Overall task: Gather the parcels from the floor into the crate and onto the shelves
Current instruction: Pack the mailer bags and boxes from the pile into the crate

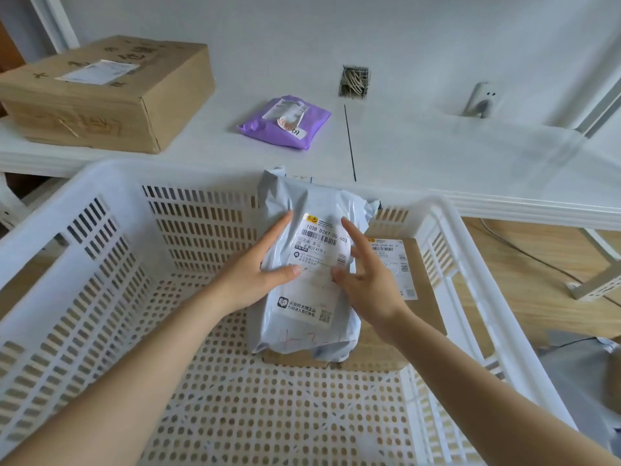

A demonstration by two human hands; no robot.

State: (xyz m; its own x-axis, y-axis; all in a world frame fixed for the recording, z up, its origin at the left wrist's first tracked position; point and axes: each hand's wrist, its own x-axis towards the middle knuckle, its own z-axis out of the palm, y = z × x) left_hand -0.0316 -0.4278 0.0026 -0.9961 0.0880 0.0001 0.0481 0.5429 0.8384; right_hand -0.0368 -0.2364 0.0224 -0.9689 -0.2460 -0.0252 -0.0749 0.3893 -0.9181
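Nearest, two bare forearms are stretched forward over the white perforated crate (100, 264), whose slotted walls and dotted floor fill the lower view. A grey poly mailer (312, 274) with a printed shipping label is held inside the crate, toward its far right corner, standing tilted against the far wall and resting partly on a flat cardboard parcel (413, 314) that lies on the crate floor. The mailer's left edge is gripped by the left hand (258, 274), thumb laid across the front of the label and fingers wrapped behind. The right hand (366, 284) is set against the mailer's right side with fingers spread and mostly straight, the thumb touching the label. Beyond the crate, a white shelf (437, 156) is seen carrying a purple poly mailer (285, 124) near its middle and a large brown cardboard box (107, 95) at its left end, well apart from each other
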